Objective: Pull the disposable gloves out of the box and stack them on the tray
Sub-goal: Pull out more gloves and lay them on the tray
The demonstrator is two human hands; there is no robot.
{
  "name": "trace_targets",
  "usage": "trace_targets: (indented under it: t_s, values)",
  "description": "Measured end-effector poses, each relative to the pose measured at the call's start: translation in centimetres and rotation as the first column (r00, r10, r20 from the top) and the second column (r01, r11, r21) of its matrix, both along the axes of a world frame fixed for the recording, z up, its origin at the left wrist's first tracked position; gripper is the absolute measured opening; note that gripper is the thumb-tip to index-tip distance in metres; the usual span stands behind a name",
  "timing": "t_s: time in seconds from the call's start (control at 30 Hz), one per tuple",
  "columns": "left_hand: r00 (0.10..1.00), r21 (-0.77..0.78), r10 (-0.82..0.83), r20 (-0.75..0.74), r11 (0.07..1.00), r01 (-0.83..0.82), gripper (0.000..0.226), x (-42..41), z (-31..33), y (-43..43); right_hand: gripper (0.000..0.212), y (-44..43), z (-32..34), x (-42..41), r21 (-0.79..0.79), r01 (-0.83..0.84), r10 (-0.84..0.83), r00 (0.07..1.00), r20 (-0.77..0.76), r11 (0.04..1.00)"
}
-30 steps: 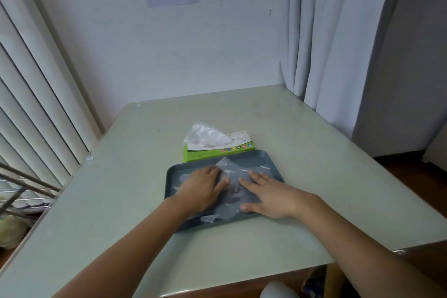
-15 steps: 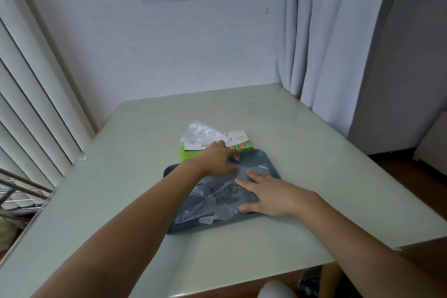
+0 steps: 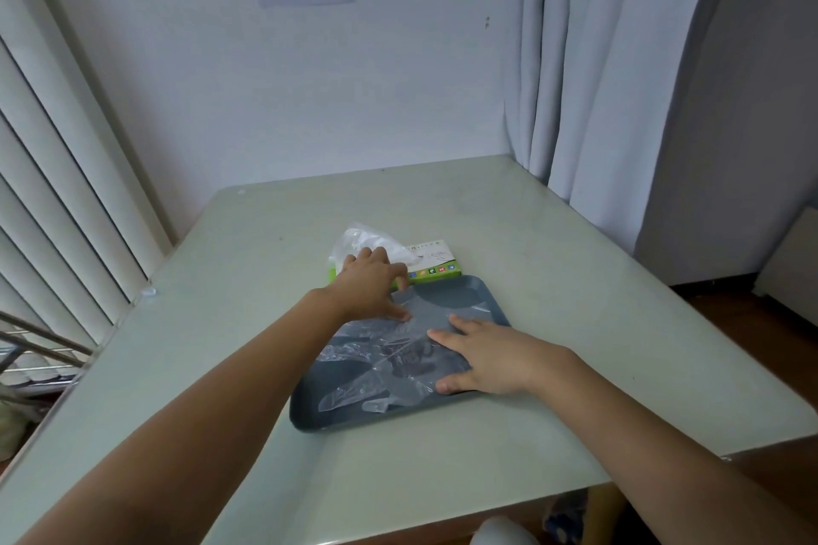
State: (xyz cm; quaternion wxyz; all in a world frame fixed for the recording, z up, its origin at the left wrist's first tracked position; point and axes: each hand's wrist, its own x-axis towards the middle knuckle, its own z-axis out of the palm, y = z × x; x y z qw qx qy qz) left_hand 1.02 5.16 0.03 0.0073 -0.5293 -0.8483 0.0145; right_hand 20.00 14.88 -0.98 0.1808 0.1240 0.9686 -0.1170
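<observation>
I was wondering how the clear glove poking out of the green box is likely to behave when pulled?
Probably floppy: the glove bunches in crumpled folds above the box. Likely very light and apt to drift, since the right hand lies flat on the stacked gloves in the tray, seemingly pinning them.

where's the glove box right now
In the head view the glove box sits on the table just behind the far rim of the tray, its left end covered by the left hand.
</observation>
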Motion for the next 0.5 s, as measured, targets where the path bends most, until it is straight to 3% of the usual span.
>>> trace_targets:
  t_s: [0.17,0.4,0.5]
  values:
    - [0.994,-0.135,-0.103,0.020,0.985,0.105,0.063,0.4,0.6,1.5,0.080,-0.1,0.3,-0.1,0.016,-0.006,0.006,1.000,0.012,1.000]
    - [0.981,-0.356,-0.155,-0.118,0.929,0.104,0.051,1.0,1.9,3.5,0.080,-0.2,0.3,0.0,0.013,-0.011,0.011,1.000,0.007,1.000]
    - [0.980,-0.359,-0.157,-0.124,0.927,0.103,0.039,1.2,1.4,3.1,0.080,0.0,0.3,0.1,0.011,-0.011,0.011,1.000,0.010,1.000]
